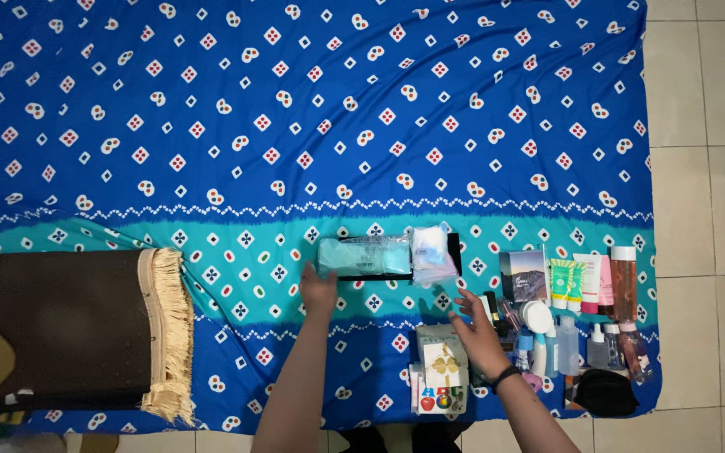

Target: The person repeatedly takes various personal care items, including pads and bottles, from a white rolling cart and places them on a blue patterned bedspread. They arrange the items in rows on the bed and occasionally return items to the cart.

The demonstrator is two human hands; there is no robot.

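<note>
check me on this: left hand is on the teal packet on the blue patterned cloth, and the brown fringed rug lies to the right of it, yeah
Not quite. In the head view the left hand does touch the teal packet on the blue patterned cloth, but the brown fringed rug lies to its left, not right.

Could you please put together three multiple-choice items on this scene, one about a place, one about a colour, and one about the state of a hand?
1. Where does the fringed brown mat lie?
A. At the left of the cloth
B. Among the bottles
C. On the tiled floor

2. What colour is the band of the patterned cloth under the flat teal packet?
A. Red
B. Turquoise
C. Yellow

3. What is the left hand doing?
A. Gripping a bottle
B. Resting on the mat
C. Touching the packet's left end

Answers: 1 A, the mat covers the cloth's left side. 2 B, the packet lies on the turquoise strip. 3 C, its fingertips meet the packet, while the right hand hovers open over the small boxes.
</note>
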